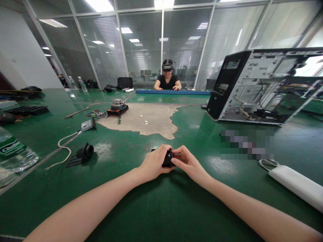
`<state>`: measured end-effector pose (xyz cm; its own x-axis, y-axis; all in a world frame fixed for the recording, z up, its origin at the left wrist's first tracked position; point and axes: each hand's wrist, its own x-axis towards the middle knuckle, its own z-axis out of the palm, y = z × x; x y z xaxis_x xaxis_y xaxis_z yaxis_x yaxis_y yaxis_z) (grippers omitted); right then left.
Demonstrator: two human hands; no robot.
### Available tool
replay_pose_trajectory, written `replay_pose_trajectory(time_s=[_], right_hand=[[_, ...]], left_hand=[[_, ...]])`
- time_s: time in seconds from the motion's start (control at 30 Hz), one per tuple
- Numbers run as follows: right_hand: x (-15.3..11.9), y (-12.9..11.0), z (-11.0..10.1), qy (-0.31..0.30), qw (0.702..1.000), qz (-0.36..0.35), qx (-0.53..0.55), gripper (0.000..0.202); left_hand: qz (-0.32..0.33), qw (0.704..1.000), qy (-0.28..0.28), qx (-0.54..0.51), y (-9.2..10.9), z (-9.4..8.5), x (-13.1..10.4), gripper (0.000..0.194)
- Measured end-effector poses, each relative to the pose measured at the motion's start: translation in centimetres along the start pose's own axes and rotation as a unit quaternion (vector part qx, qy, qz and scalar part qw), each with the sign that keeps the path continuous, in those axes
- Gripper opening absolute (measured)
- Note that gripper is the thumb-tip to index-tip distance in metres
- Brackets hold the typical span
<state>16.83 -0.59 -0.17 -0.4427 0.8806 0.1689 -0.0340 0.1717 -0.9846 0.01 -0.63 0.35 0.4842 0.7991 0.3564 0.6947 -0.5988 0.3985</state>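
Near the middle of the green table, my left hand (155, 163) is wrapped round a small black part (167, 159). The thumb and fingers of my right hand (186, 160) pinch the right side of that same part. A dark end of something sticks out behind my left hand; I cannot tell whether it belongs to the part. To the left lies another black piece (85, 152) with a round end and flat prongs, touched by neither hand.
An open computer case (234, 87) stands at the right, with a white power bank-like block (295, 185) nearer. A water bottle (15, 154), a metal bracket (87, 124) with a cable, and a cooler (117, 107) are leftward. A person (168, 79) sits opposite.
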Motion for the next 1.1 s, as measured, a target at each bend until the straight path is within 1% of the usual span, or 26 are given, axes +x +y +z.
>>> replay_pose_trajectory(time_s=[0.17, 0.23, 0.37, 0.53, 0.7, 0.8, 0.93, 1.1], right_hand=[[0.21, 0.2, 0.06, 0.024, 0.999, 0.008, -0.035, 0.025], [0.08, 0.11, 0.04, 0.017, 0.999, 0.01, -0.042, 0.024], [-0.26, -0.29, -0.03, -0.017, 1.0, 0.01, -0.012, 0.025], [-0.12, -0.29, -0.03, 0.005, 1.0, 0.003, -0.004, 0.021], [0.12, 0.02, 0.05, 0.023, 0.999, 0.004, -0.038, 0.025], [-0.03, -0.15, 0.02, 0.008, 0.999, 0.005, -0.044, 0.025], [-0.33, -0.37, -0.14, -0.021, 1.0, -0.003, -0.024, 0.024], [-0.1, 0.1, -0.14, 0.002, 1.0, -0.004, -0.02, 0.019]], left_hand=[[0.006, 1.0, 0.004, -0.003, -0.01, 0.26, 0.04, 0.054], [0.007, 1.0, 0.004, -0.004, -0.01, 0.31, 0.03, 0.054], [0.007, 1.0, -0.003, -0.004, 0.05, 0.17, -0.06, 0.054], [0.011, 1.0, 0.004, -0.002, 0.13, 0.08, -0.06, 0.053], [0.01, 1.0, 0.006, -0.001, 0.05, 0.23, -0.02, 0.054], [0.006, 1.0, 0.004, -0.003, 0.03, 0.21, -0.05, 0.055], [0.006, 1.0, -0.002, -0.005, 0.04, 0.17, -0.05, 0.053], [0.01, 1.0, 0.002, 0.0, 0.0, 0.25, 0.0, 0.053]])
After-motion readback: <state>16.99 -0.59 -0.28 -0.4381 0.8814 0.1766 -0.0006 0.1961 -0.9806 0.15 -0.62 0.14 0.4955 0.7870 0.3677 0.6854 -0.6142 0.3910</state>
